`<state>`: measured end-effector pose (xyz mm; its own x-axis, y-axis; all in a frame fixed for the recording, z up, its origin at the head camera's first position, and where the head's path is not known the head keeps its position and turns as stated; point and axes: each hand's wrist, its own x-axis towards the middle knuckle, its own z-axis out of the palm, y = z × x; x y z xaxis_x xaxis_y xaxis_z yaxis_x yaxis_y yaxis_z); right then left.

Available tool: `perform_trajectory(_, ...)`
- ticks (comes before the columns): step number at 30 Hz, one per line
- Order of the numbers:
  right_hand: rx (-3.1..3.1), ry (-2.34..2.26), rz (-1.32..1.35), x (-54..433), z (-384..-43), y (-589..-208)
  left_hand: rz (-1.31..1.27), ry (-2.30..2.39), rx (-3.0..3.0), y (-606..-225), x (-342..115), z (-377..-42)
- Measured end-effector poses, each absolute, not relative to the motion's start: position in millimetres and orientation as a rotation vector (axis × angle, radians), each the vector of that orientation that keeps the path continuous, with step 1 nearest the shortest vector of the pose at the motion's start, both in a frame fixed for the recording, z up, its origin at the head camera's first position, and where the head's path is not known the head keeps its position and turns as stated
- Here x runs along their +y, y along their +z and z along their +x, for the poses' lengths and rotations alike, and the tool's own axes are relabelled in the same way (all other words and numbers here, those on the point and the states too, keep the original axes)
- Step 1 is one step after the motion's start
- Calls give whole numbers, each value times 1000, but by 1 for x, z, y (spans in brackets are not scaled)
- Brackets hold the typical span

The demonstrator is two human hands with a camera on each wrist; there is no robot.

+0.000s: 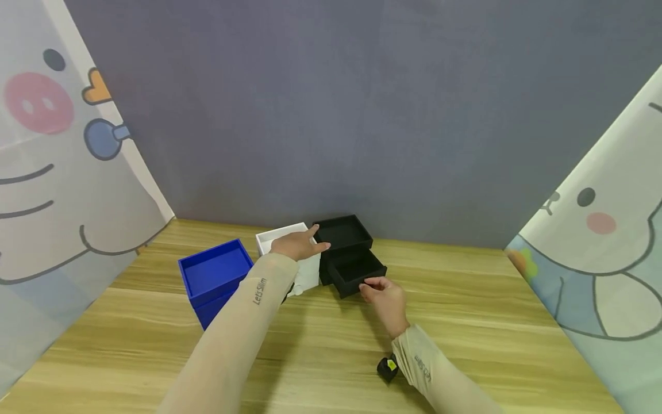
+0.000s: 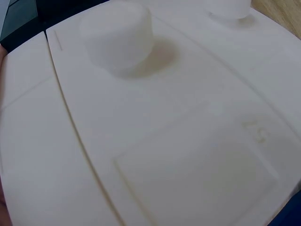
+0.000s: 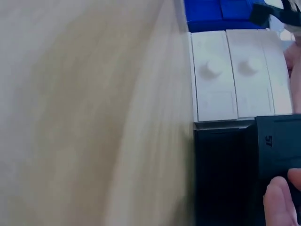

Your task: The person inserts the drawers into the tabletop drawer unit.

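Note:
My left hand (image 1: pixel 297 244) reaches over the white box (image 1: pixel 307 273), fingers extended, fingertips at the near left edge of the black box (image 1: pixel 343 233). From that black box's lower level a drawer (image 1: pixel 347 287) stands pulled partway out. At its front, the thumb and index finger of my right hand (image 1: pixel 385 302) pinch the drawer. The right wrist view shows these fingers (image 3: pixel 280 202) against the drawer front, which bears the mark "57"; any knob is hidden. Close up in the left wrist view are the white box's drawer fronts and a round white knob (image 2: pixel 117 40).
A blue box (image 1: pixel 217 273) with an open tray top stands left of the white box. Behind the boxes rises a grey wall (image 1: pixel 331 115). Beside the right sleeve is a small black device (image 1: pixel 387 368) with a yellow patch. Cartoon-printed sheets (image 1: pixel 615 259) flank the wooden table (image 1: pixel 465 310).

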<state>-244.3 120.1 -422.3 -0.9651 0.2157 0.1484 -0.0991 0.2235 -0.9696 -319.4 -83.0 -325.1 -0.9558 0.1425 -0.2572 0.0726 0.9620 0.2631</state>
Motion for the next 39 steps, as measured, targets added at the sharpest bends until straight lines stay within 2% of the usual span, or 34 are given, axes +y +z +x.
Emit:
perform_trajectory(8,-1897,2492,-184,120,-247,-432,157,403,2816,-326,-86,-319)
perform_trajectory(14,-1757,2658,-106,124,-249,-429,159,387,2830,-326,-85,-320)
perform_trajectory(25,-1833,2739,-60,135,-250,-427,146,376,2828,-325,-83,-320)
perform_trajectory(39,-2058,2532,-46,140,-250,-432,139,372,2825,-327,-83,-322)
